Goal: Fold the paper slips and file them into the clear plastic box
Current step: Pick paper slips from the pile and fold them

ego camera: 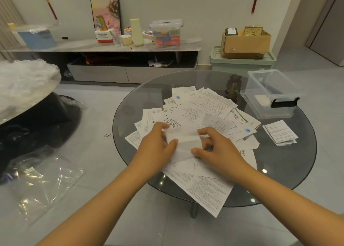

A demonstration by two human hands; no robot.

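- Step in hand: folding one paper slip [183, 143] over the pile, approx. centre of the glass table [290, 171].
- My left hand [156, 147]: fingers curled round the slip's left edge, thumb on top. Holding it.
- My right hand [214, 147]: fingertips and thumb pinch the slip's right edge. Holding it too.
- Slip is blurred (looks part-folded, with a crease band across the middle; can't tell how many folds).
- Pile of loose slips [202, 108]: spread flat under and beyond both hands, overlapping, printed side up. None of these look folded.
- Small stack of slips [281, 132]: lies apart, right of the pile, just in front of the box. Can't tell if it's folded or only sorted.
- Clear plastic box [270, 91]: far right of table, open, black latch facing me. It seems to sit on its own lid. Something pale sits inside at the bottom, prob. a few filed slips, not sure.
- Progress est.: early. Most slips still to fold; box nearly bare.
- Left to do: finish this fold, carry slip to box, repeat for the pile.
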